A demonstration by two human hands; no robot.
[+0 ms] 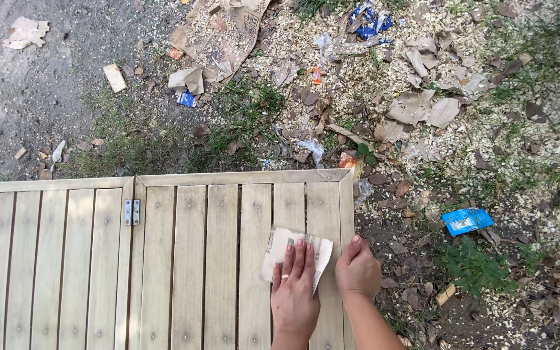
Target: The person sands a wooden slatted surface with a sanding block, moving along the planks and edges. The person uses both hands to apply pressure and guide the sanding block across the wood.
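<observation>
pressing flat on a sheet of sandpaper [293,251], your left hand [294,290] is lying with its fingers straight and close together, a ring showing on one of them. the sheet is resting on the slatted wooden worktop [189,259], near its corner at about 1 o'clock from the worktop's middle, and its pale back side is facing up. your right hand [358,267] is sitting at 3 o'clock from the left one, fingers curled down over the worktop's outer edge strip, gripping nothing but that edge as far as you can tell. the two hands are lying just beside each other, not touching. a small metal hinge [131,212] is sitting at 9 o'clock from the sandpaper, well apart. beyond the edge, at 2 o'clock, a blue wrapper [466,220] is lying on the littered ground [46,91] among dry leaves and wood shavings.
</observation>
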